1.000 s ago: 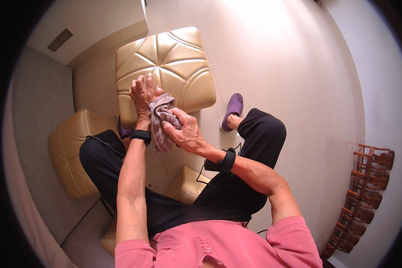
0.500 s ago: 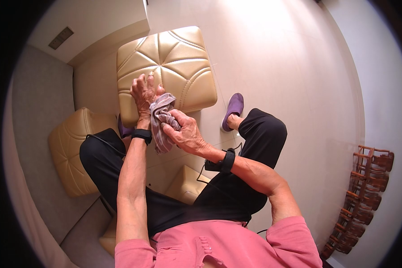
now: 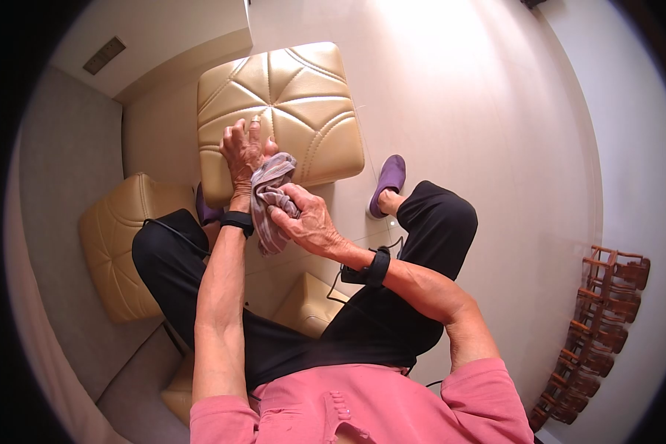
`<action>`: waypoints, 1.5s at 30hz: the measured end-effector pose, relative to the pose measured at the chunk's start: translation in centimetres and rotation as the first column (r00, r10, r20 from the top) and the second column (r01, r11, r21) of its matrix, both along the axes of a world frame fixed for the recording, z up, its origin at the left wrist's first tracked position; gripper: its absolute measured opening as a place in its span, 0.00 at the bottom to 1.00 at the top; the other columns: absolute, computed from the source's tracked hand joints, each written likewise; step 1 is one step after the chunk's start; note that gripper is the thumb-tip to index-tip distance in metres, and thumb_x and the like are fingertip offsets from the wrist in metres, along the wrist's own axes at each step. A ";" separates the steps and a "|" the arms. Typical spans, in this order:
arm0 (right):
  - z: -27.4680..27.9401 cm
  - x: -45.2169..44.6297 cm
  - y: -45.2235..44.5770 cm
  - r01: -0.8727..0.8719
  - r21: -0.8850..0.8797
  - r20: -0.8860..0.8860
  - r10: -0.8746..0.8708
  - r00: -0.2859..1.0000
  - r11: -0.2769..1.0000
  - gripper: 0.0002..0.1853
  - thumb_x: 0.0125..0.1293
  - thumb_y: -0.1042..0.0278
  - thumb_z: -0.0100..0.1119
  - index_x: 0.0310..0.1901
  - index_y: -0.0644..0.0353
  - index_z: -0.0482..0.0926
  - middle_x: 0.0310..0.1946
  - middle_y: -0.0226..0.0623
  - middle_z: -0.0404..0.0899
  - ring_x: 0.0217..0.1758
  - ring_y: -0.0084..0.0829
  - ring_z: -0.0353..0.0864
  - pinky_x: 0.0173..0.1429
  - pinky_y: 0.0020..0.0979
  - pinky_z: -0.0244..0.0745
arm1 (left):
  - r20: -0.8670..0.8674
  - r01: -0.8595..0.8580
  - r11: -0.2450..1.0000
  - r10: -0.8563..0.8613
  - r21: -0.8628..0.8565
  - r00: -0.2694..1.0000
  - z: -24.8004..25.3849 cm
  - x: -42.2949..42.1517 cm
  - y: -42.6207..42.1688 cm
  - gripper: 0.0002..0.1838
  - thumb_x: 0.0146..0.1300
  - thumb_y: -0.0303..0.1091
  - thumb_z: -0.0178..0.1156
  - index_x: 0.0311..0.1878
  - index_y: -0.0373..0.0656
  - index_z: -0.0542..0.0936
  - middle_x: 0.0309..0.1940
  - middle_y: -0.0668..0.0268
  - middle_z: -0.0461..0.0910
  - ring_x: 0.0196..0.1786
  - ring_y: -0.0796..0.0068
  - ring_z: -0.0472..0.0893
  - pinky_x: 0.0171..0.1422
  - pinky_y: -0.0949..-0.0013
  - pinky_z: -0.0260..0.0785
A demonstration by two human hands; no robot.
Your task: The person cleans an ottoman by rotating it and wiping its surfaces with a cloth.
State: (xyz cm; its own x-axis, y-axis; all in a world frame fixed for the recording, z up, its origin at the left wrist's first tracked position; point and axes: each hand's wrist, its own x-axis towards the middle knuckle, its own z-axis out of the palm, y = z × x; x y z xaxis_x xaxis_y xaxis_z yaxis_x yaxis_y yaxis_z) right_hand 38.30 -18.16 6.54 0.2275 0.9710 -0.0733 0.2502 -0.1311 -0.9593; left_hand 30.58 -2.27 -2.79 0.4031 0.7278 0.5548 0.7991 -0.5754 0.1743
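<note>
My left hand (image 3: 242,154) rests on the near part of a gold quilted stool (image 3: 311,111), its fingers stretched out and slightly bent over the padded top. Nothing shows in its grasp. Bunched in my right hand (image 3: 309,222) is a crumpled striped cloth (image 3: 272,177), greyish-pink in colour. The cloth lies against the thumb side of my left hand and wrist, and its lower end hangs below the stool's near edge. The fingers of my right hand are closed round its folds, partly hidden by them.
A second gold stool (image 3: 118,251) stands at the left beside my knee, and another gold padded piece (image 3: 305,307) is between my legs. A dark cable (image 3: 336,296) hangs near my right wrist. Wooden furniture (image 3: 596,325) lines the right wall.
The stool appears a little farther right in the view, and my left hand has shifted slightly with it. My right hand keeps its grip on the cloth.
</note>
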 end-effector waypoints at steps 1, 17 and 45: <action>-0.1 -0.1 0.0 -0.005 0.000 0.011 0.005 1.000 1.000 0.14 0.58 0.67 0.59 0.45 0.62 0.76 0.36 0.43 0.76 0.38 0.36 0.79 0.46 0.34 0.73 | 0.000 -0.001 1.000 0.001 -0.001 1.000 -0.1 -0.1 0.0 0.25 0.51 0.45 0.59 0.54 0.48 0.74 0.54 0.59 0.65 0.59 0.55 0.62 0.61 0.49 0.56; -0.8 -0.6 0.2 -0.040 0.003 0.057 0.040 0.998 0.999 0.15 0.57 0.66 0.59 0.44 0.62 0.75 0.35 0.44 0.75 0.37 0.40 0.77 0.45 0.36 0.72 | 0.032 0.021 1.000 -0.021 0.011 0.999 0.9 -0.2 -0.6 0.24 0.51 0.44 0.60 0.51 0.46 0.73 0.53 0.57 0.65 0.58 0.54 0.62 0.60 0.48 0.56; -1.9 -1.7 0.4 -0.008 0.006 0.084 0.008 0.996 1.000 0.16 0.55 0.60 0.59 0.41 0.60 0.76 0.30 0.47 0.73 0.33 0.47 0.76 0.41 0.43 0.71 | 0.047 0.018 1.000 -0.017 -0.009 0.999 0.9 -0.6 -0.6 0.22 0.50 0.41 0.58 0.49 0.44 0.74 0.53 0.58 0.65 0.58 0.55 0.63 0.60 0.49 0.57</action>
